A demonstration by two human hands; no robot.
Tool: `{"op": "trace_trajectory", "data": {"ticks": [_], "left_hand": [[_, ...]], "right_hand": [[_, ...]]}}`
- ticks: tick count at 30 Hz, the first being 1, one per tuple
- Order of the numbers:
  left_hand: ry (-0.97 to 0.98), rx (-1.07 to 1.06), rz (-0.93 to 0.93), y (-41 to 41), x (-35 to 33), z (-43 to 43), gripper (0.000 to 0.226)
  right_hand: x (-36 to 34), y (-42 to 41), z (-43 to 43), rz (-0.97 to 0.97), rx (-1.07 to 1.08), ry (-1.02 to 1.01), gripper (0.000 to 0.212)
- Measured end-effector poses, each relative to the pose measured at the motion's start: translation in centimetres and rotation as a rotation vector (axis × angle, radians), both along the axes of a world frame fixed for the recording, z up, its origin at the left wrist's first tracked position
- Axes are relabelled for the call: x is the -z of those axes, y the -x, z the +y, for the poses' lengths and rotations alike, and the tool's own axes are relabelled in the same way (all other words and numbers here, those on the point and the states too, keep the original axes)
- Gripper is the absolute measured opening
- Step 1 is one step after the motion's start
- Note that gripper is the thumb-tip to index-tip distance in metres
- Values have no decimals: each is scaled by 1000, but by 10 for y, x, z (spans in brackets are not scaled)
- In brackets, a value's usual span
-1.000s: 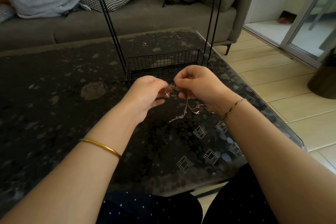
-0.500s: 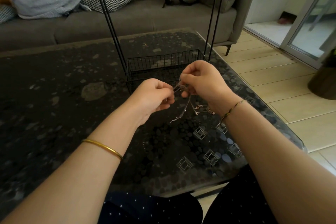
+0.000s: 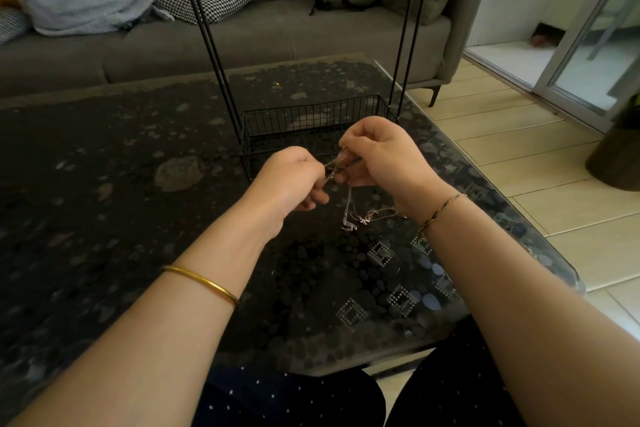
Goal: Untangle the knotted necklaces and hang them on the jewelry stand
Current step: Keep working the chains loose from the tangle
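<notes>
While the knot is sitting between my hands, I'm holding it up off the counter (image 3: 121, 218) so the loose ends are hanging free and the strands are sorting themselves a bit. My left grip (image 3: 291, 180) is pinching the necklaces (image 3: 347, 208) on one side of the tangle, fingers curled in. My right grip (image 3: 384, 156) is pinching the same bunch from the other side, slightly higher. Both are clamped on chain and nearly touching. My read is that I'm keeping a short stretch taut so the knot can be picked apart.

The rest of the chains are trailing down below the right grip. The lowest ends are lying on the dark counter or just above it, I can't tell which.

The jewelry stand (image 3: 298, 123) is standing just beyond my hands, wire basket base nearest me and thin black rods going up. It's probably parked that close so the hang is a short reach. Nothing is hanging on the part that's showing.

Hard to read:
- The knot itself is hiding between my fingertips.
- I can't count the strands. They're thin and blurring into the patterned glass.
- The stand's top is being cut off by the frame edge — no hanging bar in view.
- My left fingertips are mostly hiding behind the back of the hand.

Judgement: I'm mid-untangle, and hanging is not yet started.
</notes>
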State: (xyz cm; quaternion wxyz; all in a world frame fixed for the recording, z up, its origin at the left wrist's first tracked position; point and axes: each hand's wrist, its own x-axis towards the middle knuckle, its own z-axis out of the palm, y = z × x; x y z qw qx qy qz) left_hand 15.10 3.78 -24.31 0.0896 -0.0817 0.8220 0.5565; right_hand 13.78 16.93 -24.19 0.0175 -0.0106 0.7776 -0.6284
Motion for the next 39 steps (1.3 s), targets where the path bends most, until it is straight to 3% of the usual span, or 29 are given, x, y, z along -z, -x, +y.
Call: {"op": "trace_trajectory", "data": {"ticks": [3, 8, 12, 20, 30, 39], "left_hand": [[-138, -76, -29, 1, -1, -1, 11], [-353, -163, -17, 2, -3, -4, 15], [-341, -174, 8, 2, -2, -5, 13], [-153, -5, 36, 0, 1, 0, 13], [-221, 116, -31, -3, 0, 1, 21], [-191, 113, -67, -1, 5, -4, 14]], "right_hand": [[-1, 0, 1, 45, -1, -146, 16], [-4, -3, 1, -59, -31, -93, 16], [-4, -3, 2, -132, -62, -66, 16], [-5, -1, 1, -146, -91, 252, 21], [-1, 0, 0, -132, -85, 267, 20], [0, 0, 3, -79, -65, 194, 20]]}}
